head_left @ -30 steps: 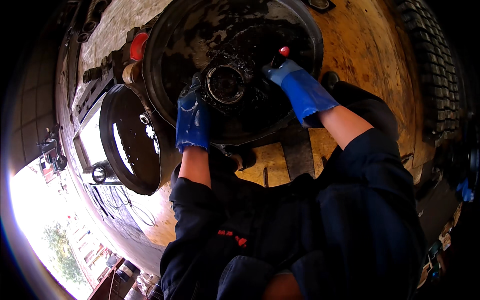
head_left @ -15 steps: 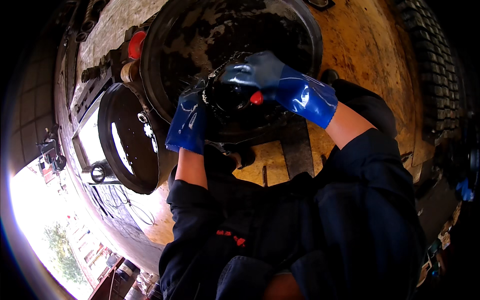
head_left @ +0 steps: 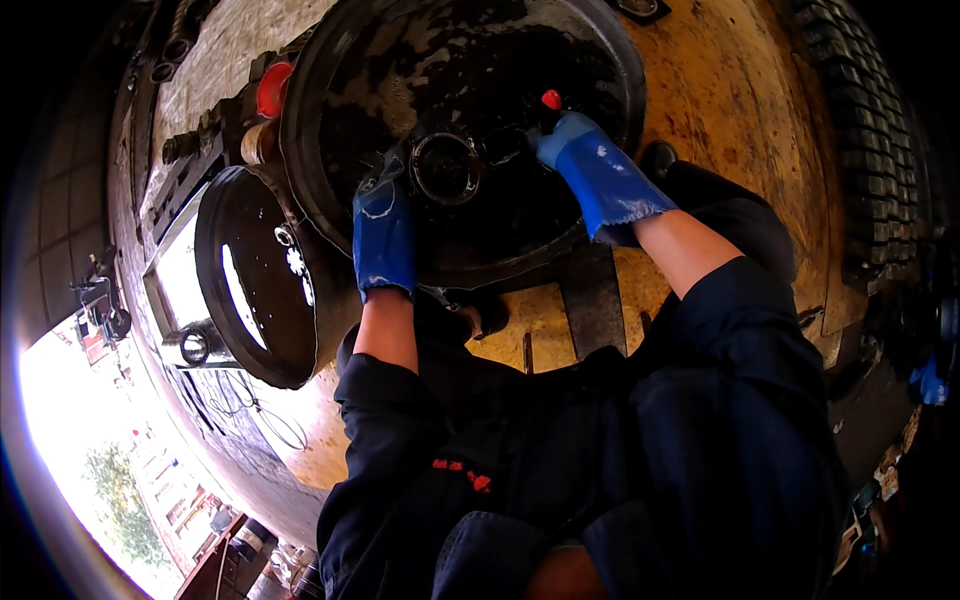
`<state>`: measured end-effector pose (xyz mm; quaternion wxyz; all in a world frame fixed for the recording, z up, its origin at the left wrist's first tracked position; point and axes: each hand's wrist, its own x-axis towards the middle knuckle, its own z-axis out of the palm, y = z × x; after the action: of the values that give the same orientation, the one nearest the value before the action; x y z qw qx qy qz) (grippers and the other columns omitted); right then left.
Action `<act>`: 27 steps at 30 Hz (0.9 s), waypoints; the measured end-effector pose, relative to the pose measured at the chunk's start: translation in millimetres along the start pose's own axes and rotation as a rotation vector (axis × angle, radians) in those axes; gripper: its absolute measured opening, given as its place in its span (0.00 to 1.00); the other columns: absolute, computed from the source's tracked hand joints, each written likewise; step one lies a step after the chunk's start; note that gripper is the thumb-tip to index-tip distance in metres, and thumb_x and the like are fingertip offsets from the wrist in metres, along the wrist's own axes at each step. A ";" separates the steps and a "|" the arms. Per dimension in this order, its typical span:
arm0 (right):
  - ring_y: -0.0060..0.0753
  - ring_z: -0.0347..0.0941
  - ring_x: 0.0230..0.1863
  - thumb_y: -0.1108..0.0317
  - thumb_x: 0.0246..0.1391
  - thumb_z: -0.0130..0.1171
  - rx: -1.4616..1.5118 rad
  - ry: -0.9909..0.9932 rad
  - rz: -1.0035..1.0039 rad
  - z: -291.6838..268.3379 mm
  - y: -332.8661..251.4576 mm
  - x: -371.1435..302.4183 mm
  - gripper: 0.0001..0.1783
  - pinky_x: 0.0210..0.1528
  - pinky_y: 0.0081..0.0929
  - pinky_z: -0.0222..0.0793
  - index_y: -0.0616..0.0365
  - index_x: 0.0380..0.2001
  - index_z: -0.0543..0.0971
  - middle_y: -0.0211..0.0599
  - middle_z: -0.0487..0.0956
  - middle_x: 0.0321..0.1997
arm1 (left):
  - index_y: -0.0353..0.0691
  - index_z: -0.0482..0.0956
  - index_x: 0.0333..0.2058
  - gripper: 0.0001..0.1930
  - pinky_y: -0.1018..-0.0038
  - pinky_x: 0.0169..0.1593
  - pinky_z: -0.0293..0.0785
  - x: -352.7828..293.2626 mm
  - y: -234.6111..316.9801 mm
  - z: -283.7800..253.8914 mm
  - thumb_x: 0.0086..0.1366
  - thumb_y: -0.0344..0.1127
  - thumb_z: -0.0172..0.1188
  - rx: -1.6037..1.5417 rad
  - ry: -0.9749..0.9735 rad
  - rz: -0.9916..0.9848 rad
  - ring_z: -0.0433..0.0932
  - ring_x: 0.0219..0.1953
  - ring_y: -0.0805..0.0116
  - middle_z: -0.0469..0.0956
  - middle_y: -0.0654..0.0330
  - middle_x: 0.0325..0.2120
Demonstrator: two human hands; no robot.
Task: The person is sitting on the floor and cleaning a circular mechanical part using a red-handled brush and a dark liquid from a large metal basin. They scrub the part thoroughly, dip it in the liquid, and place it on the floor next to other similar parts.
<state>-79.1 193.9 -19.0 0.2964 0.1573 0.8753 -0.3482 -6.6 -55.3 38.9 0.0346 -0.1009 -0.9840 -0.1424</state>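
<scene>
Both my hands wear blue rubber gloves and work over a wide round basin (head_left: 632, 70) of dark, wet-looking liquid. My left hand (head_left: 380, 200) grips the left side of a dark metal ring (head_left: 446, 200), its open face turned up toward me. To the right of the ring, my right hand (head_left: 570, 140) is closed round a tool with a red handle end (head_left: 551, 99), which sticks up past the glove. The tool's working end is dark and hard to make out against the liquid. The fingertips of both gloves are darkened and partly lost in shadow.
At the left stands a smaller round pan (head_left: 225, 270) with dark liquid, beside a shiny metal cylinder (head_left: 193, 346). A red funnel-like piece (head_left: 272, 90) sits by the basin's left rim. A treaded tyre (head_left: 860, 130) stands at the right.
My right hand has moved right, off the ring, and turned so the red handle end points away from me. The ring now shows plainly, with my left hand still at its left side.
</scene>
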 end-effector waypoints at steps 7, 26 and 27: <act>0.38 0.80 0.43 0.60 0.52 0.70 1.131 -0.217 -0.079 75.4 3.6 35.4 0.21 0.47 0.29 0.76 0.61 0.46 0.82 0.44 0.84 0.42 | 0.33 0.77 0.52 0.18 0.63 0.55 0.73 -1.8 -2.8 1.1 0.66 0.22 0.45 -0.222 -0.006 -0.025 0.77 0.51 0.46 0.79 0.42 0.46; 0.38 0.81 0.43 0.50 0.61 0.56 -0.346 0.089 -0.493 40.2 17.2 14.3 0.21 0.49 0.32 0.75 0.46 0.52 0.80 0.41 0.83 0.39 | 0.33 0.77 0.54 0.19 0.66 0.59 0.73 10.1 7.7 15.1 0.66 0.22 0.47 -0.267 0.017 -0.036 0.78 0.54 0.52 0.80 0.45 0.49; 0.38 0.81 0.42 0.49 0.61 0.57 -0.392 0.148 -0.493 33.0 5.1 1.4 0.21 0.49 0.32 0.75 0.49 0.49 0.80 0.40 0.83 0.39 | 0.33 0.77 0.54 0.19 0.66 0.59 0.73 1.9 0.8 8.3 0.67 0.22 0.46 -0.209 0.016 -0.053 0.77 0.54 0.52 0.79 0.44 0.49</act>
<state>-64.2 174.4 -41.8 0.1634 -0.0948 0.9566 -0.2218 -8.5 -51.9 31.3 0.0280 -0.0767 -0.9658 -0.2461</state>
